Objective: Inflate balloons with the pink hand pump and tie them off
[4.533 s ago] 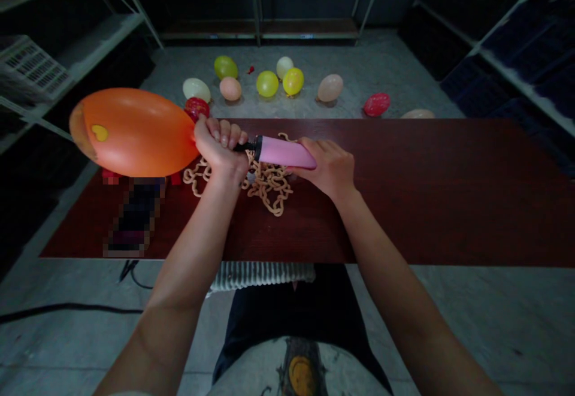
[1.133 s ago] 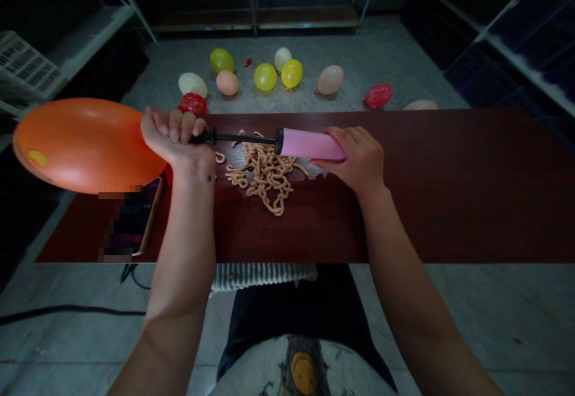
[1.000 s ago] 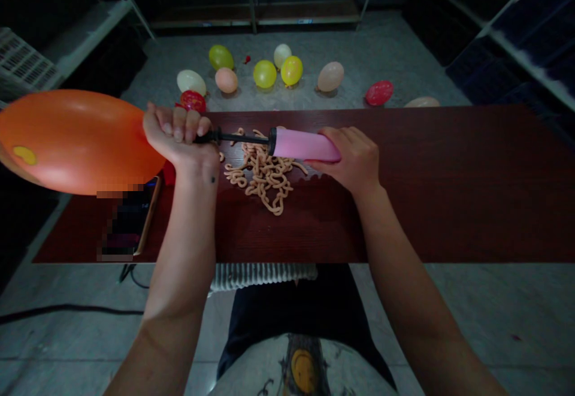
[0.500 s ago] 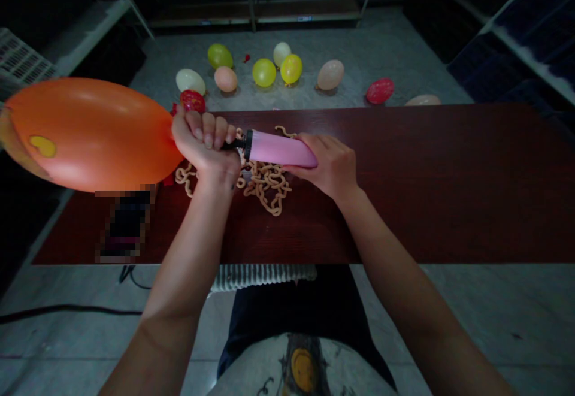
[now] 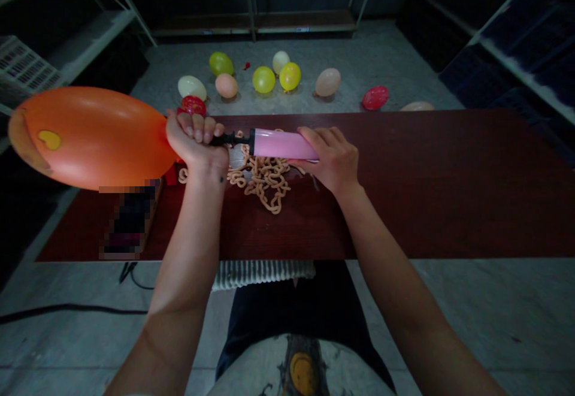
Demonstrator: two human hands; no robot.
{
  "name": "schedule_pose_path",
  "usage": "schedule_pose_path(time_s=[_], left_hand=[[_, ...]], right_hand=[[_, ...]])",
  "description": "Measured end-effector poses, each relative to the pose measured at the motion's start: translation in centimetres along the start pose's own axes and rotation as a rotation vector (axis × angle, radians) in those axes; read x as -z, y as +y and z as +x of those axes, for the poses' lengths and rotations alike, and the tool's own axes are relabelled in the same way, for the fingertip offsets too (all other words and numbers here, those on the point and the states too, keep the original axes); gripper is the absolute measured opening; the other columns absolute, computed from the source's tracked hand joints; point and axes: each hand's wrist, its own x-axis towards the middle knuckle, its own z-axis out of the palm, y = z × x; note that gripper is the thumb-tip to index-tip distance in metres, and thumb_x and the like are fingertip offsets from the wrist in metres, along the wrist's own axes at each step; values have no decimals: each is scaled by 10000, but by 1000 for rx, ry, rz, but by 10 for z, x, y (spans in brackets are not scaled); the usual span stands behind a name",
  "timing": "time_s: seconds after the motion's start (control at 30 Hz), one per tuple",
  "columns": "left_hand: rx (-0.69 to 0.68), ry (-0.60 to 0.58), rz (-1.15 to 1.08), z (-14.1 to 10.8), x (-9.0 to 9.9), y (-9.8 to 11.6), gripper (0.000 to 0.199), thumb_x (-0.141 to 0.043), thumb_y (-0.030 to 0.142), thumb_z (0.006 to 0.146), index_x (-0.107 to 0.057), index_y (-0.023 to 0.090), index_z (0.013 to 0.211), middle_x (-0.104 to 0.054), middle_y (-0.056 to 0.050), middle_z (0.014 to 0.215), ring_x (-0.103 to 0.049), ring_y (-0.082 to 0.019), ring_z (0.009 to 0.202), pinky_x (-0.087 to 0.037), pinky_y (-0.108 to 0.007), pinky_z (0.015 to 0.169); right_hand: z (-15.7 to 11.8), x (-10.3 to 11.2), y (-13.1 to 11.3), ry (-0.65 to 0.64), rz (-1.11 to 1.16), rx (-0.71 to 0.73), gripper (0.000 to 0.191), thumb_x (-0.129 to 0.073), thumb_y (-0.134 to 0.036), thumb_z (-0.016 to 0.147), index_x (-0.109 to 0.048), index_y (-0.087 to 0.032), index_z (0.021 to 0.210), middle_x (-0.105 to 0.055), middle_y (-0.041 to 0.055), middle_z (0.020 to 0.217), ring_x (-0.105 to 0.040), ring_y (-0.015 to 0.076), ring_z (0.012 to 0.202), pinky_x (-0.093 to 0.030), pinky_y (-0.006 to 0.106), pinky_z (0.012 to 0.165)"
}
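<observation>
An orange balloon with a yellow patch stretches out to the left, full and smooth. My left hand is closed round its neck and the black end of a pink balloon pump; the fingers hide the joint. Further right, my right hand wraps the far end of the pink barrel. A black rod shows between the barrel and my left hand. Beneath the pump, a tangle of tan, chain-like twisted balloons lies on the dark red table.
Several balloons lie on the floor beyond the table, among them a yellow balloon and a red balloon. A blurred-out dark phone-like object rests on the table at left. Shelves stand at the back.
My left hand has shifted slightly left, away from the pink barrel, and more of the black rod shows. The orange balloon stays attached at my left hand. The view has tilted up slightly.
</observation>
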Motion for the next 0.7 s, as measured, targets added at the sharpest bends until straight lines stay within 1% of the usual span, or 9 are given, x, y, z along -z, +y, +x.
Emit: schedule_pose_path(time_s=[0.1,0.17,0.23,0.37,0.43,0.53,0.6,0.7], left_hand=[[1,73,-66,6,-1,3,516,-306,373,1067,-137,196,612,-134,63,421,-129,-84,351,-187,-255,412],[-14,105,-74,13,4,6,515,-295,377,1072,-116,190,626,-127,69,416,-125,-73,351,-167,-244,425],[-48,86,-23,20,10,10,490,-245,344,1073,-99,181,634,-109,69,423,-125,-65,351,-154,-247,445],[-150,-61,128,29,21,19,400,-142,188,1027,-86,163,631,-63,50,468,-124,-70,354,-144,-286,485],[-171,-49,111,28,21,23,394,-156,158,1019,-86,166,632,-59,48,480,-119,-73,366,-143,-292,492],[-171,15,55,22,16,25,410,-202,170,1034,-91,178,640,-67,54,483,-112,-75,387,-143,-287,492],[-164,15,42,18,13,24,404,-207,165,1033,-81,179,649,-72,55,483,-108,-75,390,-145,-285,491],[-159,21,16,16,10,23,392,-215,154,1021,-64,177,660,-78,62,479,-97,-69,392,-139,-279,489]], right_hand=[[-1,-2,7,2,-29,6,653,-516,-696,890,-579,-246,1359,-688,88,1183,-596,272,1059,-476,347,830],[-1,-3,11,18,-40,13,655,-509,-700,891,-577,-249,1362,-687,87,1183,-593,270,1060,-478,346,834],[-2,-2,15,39,-50,11,669,-504,-710,886,-573,-249,1366,-683,92,1191,-587,275,1071,-483,355,851],[-3,3,25,72,-75,-13,699,-489,-725,879,-562,-240,1377,-663,111,1230,-574,298,1116,-484,397,909],[-3,4,29,76,-84,-17,702,-466,-724,889,-556,-232,1382,-649,120,1260,-569,308,1140,-476,425,946],[-2,2,32,81,-77,-25,696,-436,-718,905,-552,-230,1388,-634,132,1288,-558,319,1175,-466,457,983],[-2,-1,31,96,-57,-43,686,-440,-713,906,-559,-236,1383,-637,134,1278,-553,321,1187,-467,462,988],[-3,-6,29,126,-20,-64,657,-459,-705,906,-588,-240,1352,-655,122,1233,-567,309,1156,-476,454,980]])
